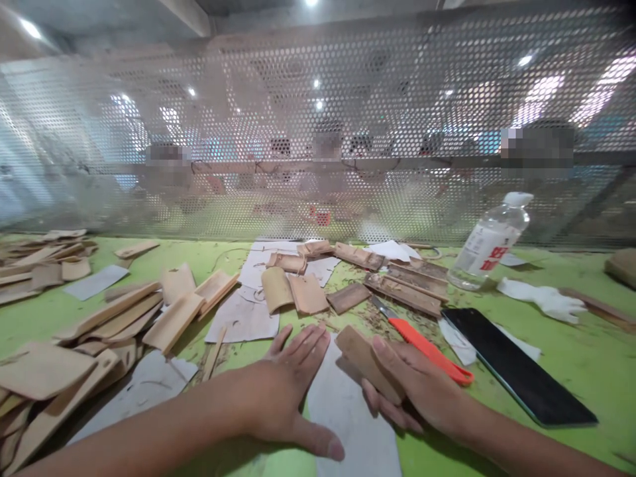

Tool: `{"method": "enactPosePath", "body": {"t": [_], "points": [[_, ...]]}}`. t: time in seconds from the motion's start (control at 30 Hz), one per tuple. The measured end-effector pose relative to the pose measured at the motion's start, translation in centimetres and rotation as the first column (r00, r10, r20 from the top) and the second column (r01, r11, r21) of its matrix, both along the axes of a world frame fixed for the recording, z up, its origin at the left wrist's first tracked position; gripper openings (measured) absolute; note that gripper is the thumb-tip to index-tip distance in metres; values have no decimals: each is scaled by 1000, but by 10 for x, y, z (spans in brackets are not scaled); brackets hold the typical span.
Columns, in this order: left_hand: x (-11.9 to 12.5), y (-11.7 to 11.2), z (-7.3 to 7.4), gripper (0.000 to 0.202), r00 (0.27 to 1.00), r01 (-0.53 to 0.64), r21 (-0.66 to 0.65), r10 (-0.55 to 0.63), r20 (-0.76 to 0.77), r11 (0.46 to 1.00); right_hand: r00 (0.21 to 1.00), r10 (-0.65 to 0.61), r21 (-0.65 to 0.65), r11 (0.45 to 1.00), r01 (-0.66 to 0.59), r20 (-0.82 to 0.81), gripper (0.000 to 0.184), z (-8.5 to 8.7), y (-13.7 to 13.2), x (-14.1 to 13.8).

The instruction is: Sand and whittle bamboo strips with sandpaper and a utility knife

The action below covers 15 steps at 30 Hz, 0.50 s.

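My left hand (pixel 288 391) lies flat with its fingers stretched out and its thumb apart, resting by the edge of a white paper sheet (pixel 355 440). Over that sheet, my right hand (pixel 422 384) grips a brown rectangular piece (pixel 365 358), tilted, its lower end hidden by the fingers; it looks like bamboo, but I cannot be sure. Just beyond the right hand lies an orange-handled utility knife (pixel 427 348), blade pointing away to the left. Short split bamboo pieces (pixel 308 293) sit ahead of both hands, amid dark shavings.
Many pale bamboo pieces (pixel 50 368) are heaped on the left of the green table (pixel 189 262). At right are a black phone (pixel 517 364), a clear bottle (pixel 489 245) and a crumpled white glove (pixel 541 298). A perforated metal screen (pixel 278 99) stands behind, with people beyond it.
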<state>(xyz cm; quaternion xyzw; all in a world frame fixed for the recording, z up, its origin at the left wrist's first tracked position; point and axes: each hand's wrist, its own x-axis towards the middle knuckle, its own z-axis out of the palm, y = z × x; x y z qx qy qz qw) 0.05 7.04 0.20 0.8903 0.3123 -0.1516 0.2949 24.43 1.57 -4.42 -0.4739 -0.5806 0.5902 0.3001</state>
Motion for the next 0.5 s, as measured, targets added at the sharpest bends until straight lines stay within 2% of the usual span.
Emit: {"method": "enactPosePath", "body": {"t": [0.07, 0.17, 0.4, 0.5], "points": [[0, -1, 2, 131, 1000, -4, -4, 4, 1, 1000, 995, -8, -22, 1000, 6, -100, 70, -4, 2, -2], [0, -1, 2, 132, 1000, -9, -17, 9, -10, 1000, 992, -9, -4, 1000, 9, -123, 52, -3, 4, -2], [0, -2, 2, 134, 1000, -15, -7, 15, -19, 1000, 990, 6, -58, 998, -14, -139, 50, 2, 6, 0], [6, -2, 1, 125, 991, -32, 69, 22, 134, 997, 989, 20, -55, 998, -28, -148, 51, 2, 7, -1]]}}
